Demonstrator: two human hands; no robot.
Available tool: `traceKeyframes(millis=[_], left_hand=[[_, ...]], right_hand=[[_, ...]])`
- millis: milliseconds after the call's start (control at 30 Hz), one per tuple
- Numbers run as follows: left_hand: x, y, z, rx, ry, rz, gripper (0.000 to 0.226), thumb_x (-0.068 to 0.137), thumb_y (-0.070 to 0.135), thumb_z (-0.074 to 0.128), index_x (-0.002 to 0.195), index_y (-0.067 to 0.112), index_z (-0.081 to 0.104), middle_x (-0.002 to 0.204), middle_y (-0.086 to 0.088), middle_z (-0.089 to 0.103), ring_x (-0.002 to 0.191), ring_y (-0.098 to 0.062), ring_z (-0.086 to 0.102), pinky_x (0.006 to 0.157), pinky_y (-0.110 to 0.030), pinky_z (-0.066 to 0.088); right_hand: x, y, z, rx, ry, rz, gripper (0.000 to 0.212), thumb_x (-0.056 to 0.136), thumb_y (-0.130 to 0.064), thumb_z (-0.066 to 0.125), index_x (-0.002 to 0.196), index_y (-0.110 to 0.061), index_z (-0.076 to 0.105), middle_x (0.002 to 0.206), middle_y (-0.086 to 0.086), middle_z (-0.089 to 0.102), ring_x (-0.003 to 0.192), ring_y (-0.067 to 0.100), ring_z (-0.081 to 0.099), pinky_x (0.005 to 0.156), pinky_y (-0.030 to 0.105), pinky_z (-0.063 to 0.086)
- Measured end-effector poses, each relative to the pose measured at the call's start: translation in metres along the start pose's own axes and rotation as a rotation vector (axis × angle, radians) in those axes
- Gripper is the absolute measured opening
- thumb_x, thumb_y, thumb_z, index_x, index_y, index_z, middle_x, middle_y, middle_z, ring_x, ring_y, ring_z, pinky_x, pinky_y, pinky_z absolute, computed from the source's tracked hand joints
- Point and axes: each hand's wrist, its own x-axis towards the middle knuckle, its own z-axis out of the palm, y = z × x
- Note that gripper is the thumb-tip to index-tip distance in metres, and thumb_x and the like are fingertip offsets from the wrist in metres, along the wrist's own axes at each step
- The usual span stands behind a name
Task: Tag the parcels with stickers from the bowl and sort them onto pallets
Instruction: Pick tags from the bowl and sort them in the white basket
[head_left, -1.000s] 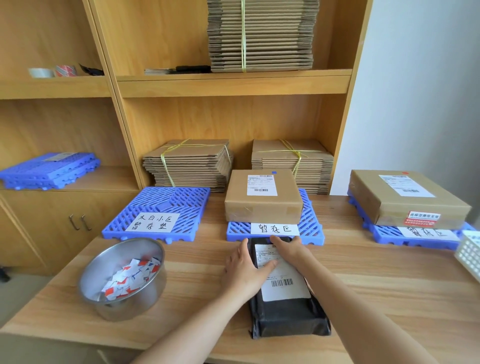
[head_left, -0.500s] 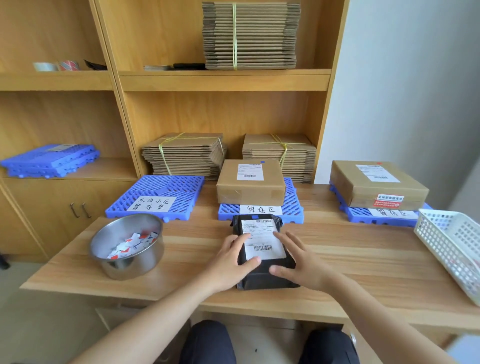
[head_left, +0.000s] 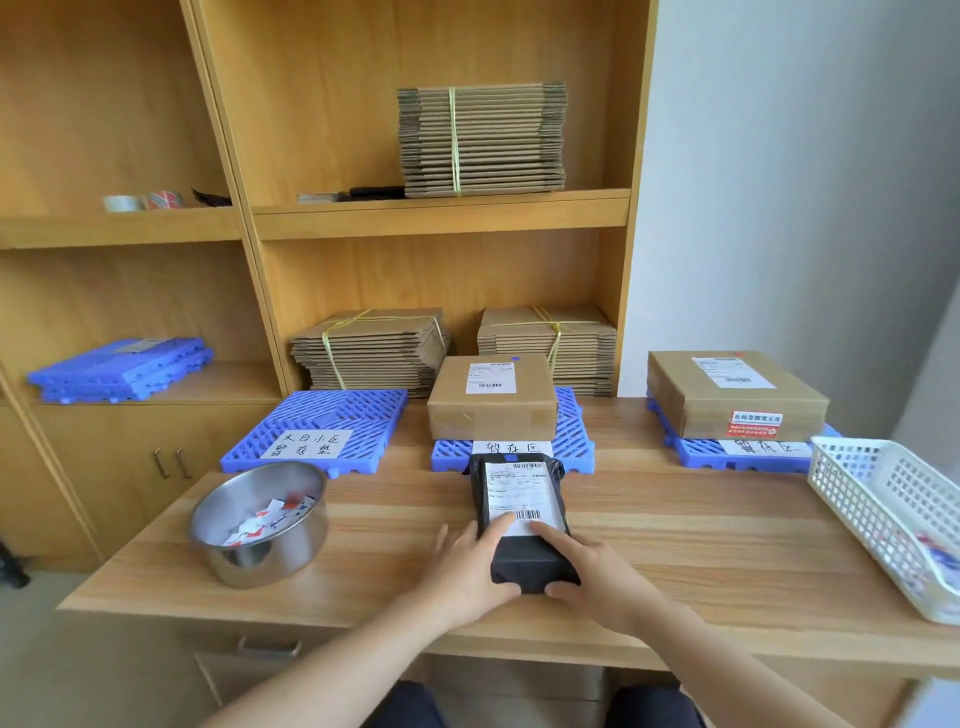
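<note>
A black bagged parcel (head_left: 525, 560) with a white shipping label lies lengthwise on the table, its far end against the middle blue pallet (head_left: 572, 415). My left hand (head_left: 465, 564) grips its near left corner, thumb on the label. My right hand (head_left: 589, 571) grips the near right corner, with the index finger on top and the thumb at the near end. A steel bowl (head_left: 272, 564) of red, white and blue stickers (head_left: 265, 519) stands at the left. The left pallet (head_left: 332, 415) bears only a handwritten sign. A brown box (head_left: 493, 402) sits on the middle pallet.
A larger brown box (head_left: 732, 395) with a red sticker lies on the right pallet (head_left: 696, 451). A white mesh basket (head_left: 883, 506) stands at the table's right edge. Tied cardboard bundles (head_left: 369, 345) fill the shelves behind, and spare pallets (head_left: 119, 366) lie at left.
Both hands slid from the parcel's far end back to its near end and now grip its corners. The view has drawn back from the table.
</note>
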Motion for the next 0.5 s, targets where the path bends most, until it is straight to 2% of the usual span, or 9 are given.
traceKeyframes(millis=[100,200,333,400,500], left_hand=[[0.013,0.018,0.0,-0.014,0.048,0.056,0.087,0.083,0.054,0.063,0.153,0.046,0.012,0.155,0.001,0.036,0.146,-0.022,0.028,0.125,-0.045,-0.002],[0.035,0.037,0.0,-0.019,0.078,0.126,0.087,0.083,0.055,0.063,0.152,0.046,0.012,0.155,0.003,0.036,0.147,-0.02,0.026,0.125,-0.047,-0.003],[0.077,0.069,0.001,0.009,0.086,0.193,0.087,0.08,0.055,0.065,0.153,0.04,0.02,0.152,-0.001,0.041,0.141,-0.023,0.031,0.123,-0.045,0.006],[0.1,0.08,0.007,0.027,0.09,0.198,0.087,0.078,0.057,0.066,0.152,0.04,0.022,0.147,-0.002,0.046,0.136,-0.027,0.036,0.12,-0.042,0.013],[0.133,0.088,0.014,0.034,0.07,0.173,0.087,0.074,0.061,0.064,0.148,0.044,0.022,0.138,-0.001,0.053,0.13,-0.028,0.045,0.118,-0.045,0.019]], right_hand=[[-0.009,0.018,-0.011,0.078,0.074,0.001,0.081,0.089,-0.036,0.067,0.141,-0.071,0.016,0.14,-0.008,0.052,0.122,0.015,0.054,0.1,0.026,0.044],[-0.014,0.036,-0.029,0.124,0.16,0.018,0.078,0.091,-0.028,0.068,0.146,-0.063,0.025,0.143,-0.007,0.05,0.124,0.013,0.053,0.099,0.022,0.043],[-0.01,0.067,-0.054,0.117,0.222,0.06,0.075,0.092,-0.021,0.068,0.151,-0.05,0.031,0.145,-0.011,0.046,0.127,0.013,0.051,0.093,0.011,0.036],[-0.002,0.082,-0.064,0.108,0.228,0.092,0.075,0.091,-0.02,0.069,0.151,-0.047,0.033,0.142,-0.009,0.048,0.125,0.015,0.052,0.09,0.012,0.035],[0.017,0.103,-0.077,0.123,0.236,0.132,0.075,0.089,-0.016,0.07,0.15,-0.044,0.037,0.14,-0.006,0.051,0.121,0.015,0.054,0.089,0.013,0.035]])
